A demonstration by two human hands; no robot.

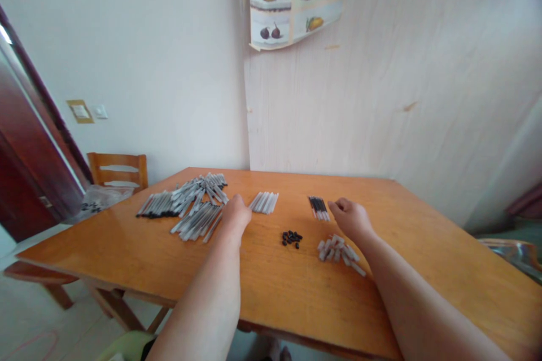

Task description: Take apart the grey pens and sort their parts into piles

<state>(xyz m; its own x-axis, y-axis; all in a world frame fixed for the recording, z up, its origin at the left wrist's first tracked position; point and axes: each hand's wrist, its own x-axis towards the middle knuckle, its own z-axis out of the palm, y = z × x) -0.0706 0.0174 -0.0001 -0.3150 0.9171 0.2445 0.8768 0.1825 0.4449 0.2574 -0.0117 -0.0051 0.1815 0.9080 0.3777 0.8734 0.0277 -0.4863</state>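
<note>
My left hand (237,212) is low over the table, between a heap of translucent pen barrels and a short row of translucent tubes (265,203). Its fingers point away from me and are mostly hidden behind the back of the hand. My right hand (348,216) has its fingers curled closed, just right of a row of pen refills (319,208) with dark upper parts and pale lower ends. Whatever may be in its fingers is hidden. Between my forearms lie small black plugs (291,238) and a loose pile of clear pen caps (339,251).
Many grey-looking pen barrels with black ends (190,194) spread over the left of the wooden table (279,282). A wooden chair (118,161) stands beyond its left edge, with a plastic bag (101,200) on it. The wall with fruit pictures (296,5) rises behind.
</note>
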